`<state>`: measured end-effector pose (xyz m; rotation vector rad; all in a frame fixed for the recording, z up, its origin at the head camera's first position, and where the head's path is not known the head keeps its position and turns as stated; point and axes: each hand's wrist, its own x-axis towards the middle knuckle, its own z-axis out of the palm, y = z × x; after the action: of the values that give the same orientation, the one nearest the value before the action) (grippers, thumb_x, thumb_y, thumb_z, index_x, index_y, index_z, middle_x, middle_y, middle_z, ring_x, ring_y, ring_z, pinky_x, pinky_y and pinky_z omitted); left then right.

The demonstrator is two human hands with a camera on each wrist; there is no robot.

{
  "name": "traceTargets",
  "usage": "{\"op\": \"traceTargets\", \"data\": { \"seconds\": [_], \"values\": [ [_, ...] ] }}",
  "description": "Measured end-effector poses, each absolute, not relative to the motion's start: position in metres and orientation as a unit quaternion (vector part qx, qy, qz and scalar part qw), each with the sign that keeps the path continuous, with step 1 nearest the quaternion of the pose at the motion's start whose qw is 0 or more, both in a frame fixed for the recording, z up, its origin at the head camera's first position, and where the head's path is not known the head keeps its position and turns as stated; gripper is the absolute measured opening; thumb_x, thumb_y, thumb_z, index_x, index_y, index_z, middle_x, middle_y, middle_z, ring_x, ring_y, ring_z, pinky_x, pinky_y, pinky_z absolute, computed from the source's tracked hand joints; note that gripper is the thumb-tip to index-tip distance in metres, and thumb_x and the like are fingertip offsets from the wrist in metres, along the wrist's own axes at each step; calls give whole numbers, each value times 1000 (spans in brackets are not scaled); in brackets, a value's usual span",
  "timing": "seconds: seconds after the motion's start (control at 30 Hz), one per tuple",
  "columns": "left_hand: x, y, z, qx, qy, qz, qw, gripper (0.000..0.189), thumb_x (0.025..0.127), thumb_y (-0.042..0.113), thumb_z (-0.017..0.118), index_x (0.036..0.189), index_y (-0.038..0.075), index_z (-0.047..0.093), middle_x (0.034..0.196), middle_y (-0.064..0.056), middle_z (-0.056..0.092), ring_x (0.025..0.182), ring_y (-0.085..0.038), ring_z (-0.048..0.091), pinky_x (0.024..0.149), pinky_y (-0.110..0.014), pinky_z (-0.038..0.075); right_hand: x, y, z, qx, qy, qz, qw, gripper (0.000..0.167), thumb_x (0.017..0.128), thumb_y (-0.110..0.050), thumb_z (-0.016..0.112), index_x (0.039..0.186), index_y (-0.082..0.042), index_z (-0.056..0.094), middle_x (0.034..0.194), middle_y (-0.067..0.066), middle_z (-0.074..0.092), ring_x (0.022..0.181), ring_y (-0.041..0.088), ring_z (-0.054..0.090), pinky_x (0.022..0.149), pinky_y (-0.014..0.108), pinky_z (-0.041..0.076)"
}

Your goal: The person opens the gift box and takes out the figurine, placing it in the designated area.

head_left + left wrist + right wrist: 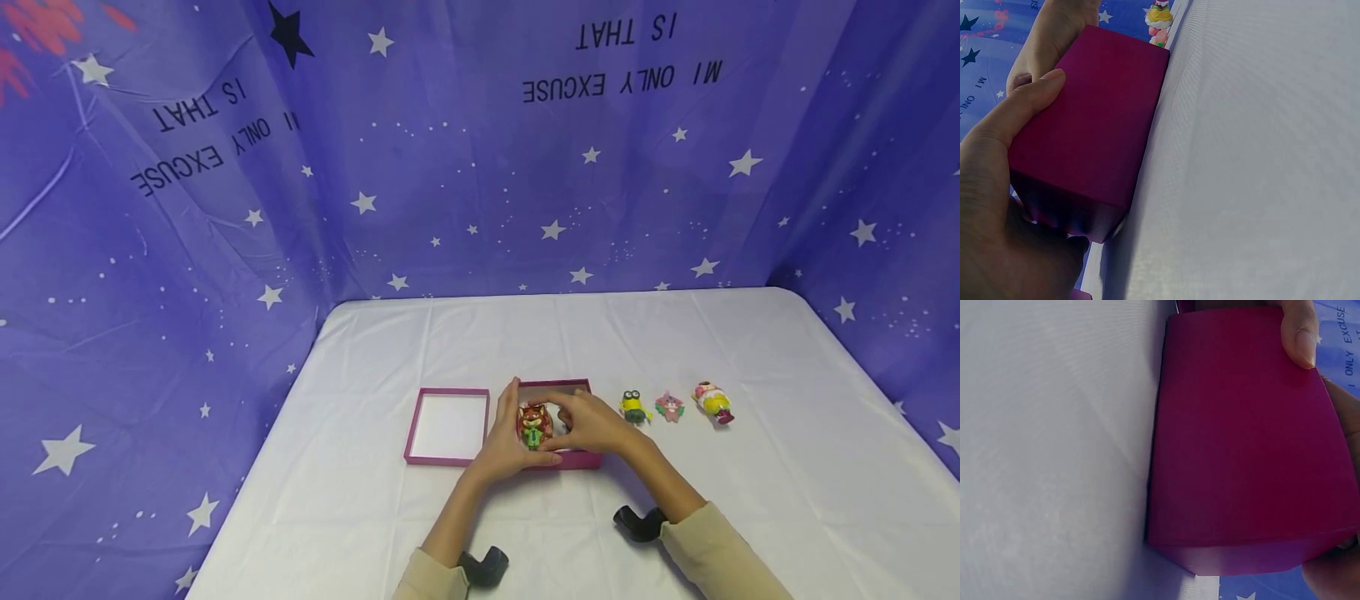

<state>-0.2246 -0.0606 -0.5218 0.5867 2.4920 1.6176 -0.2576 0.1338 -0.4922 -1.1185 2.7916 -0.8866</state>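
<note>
A deep pink open box [581,460] stands on the table between both hands. My left hand [497,446] grips its left end, fingers along the side and thumb across the front wall, as the left wrist view shows on the box wall [1094,119]. Over the box, my right hand [594,423] pinches a fox figurine [533,429] in green clothes between thumb and fingers. The figurine overlaps the box's left part, face up. Part of the box's inside is hidden by the right hand. In the right wrist view, the front wall [1247,437] fills the middle.
Left of the box lies a shallow pink-rimmed lid [450,425], white inside. To the right are a yellow minion figure [633,407], a small pink figure [670,407] and a doll-like figure [712,402] in yellow. A purple starry curtain [480,167] surrounds the white table [360,500].
</note>
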Motion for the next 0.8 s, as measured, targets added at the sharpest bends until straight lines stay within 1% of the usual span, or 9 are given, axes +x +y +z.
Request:
{"op": "traceTargets", "data": {
  "seconds": [0.17, 0.3, 0.43, 0.53, 0.8],
  "values": [
    [-224, -61, -522, 196, 821, 533, 58, 126, 66, 39, 82, 147, 23, -14, 152, -12, -6, 133, -43, 18, 98, -64, 25, -257, 133, -492, -362, 892, -269, -10, 72, 65, -57, 74, 125, -23, 57, 52, -16, 33, 50, 1, 29, 48, 20, 28],
    [-224, -61, -521, 193, 824, 529, 60, 127, 65, 41, 82, 147, 23, -13, 152, -10, -6, 134, -41, 16, 100, -62, 25, -258, 133, -492, -375, 886, -272, -22, 71, 65, -57, 74, 124, -20, 58, 50, -18, 29, 47, -1, 25, 45, 18, 26],
    [-225, -61, -521, 194, 824, 530, 62, 127, 65, 41, 82, 147, 23, -14, 152, -10, -6, 133, -42, 16, 99, -62, 25, -259, 133, -492, -386, 880, -276, -27, 69, 67, -56, 74, 123, -18, 60, 49, -19, 26, 45, -3, 22, 43, 17, 23],
    [-225, -61, -520, 194, 823, 530, 61, 127, 65, 40, 82, 147, 23, -14, 152, -11, -5, 133, -43, 17, 99, -63, 24, -260, 134, -493, -390, 879, -275, -24, 69, 68, -57, 73, 123, -17, 60, 49, -19, 25, 45, -3, 22, 44, 17, 23],
    [-226, -60, -523, 186, 831, 521, 57, 127, 64, 41, 83, 147, 27, -12, 153, -6, -3, 134, -39, 16, 101, -60, 24, -260, 135, -490, -388, 883, -263, -8, 69, 70, -58, 70, 124, -17, 59, 49, -17, 26, 46, -2, 23, 45, 18, 23]
  ]
}}
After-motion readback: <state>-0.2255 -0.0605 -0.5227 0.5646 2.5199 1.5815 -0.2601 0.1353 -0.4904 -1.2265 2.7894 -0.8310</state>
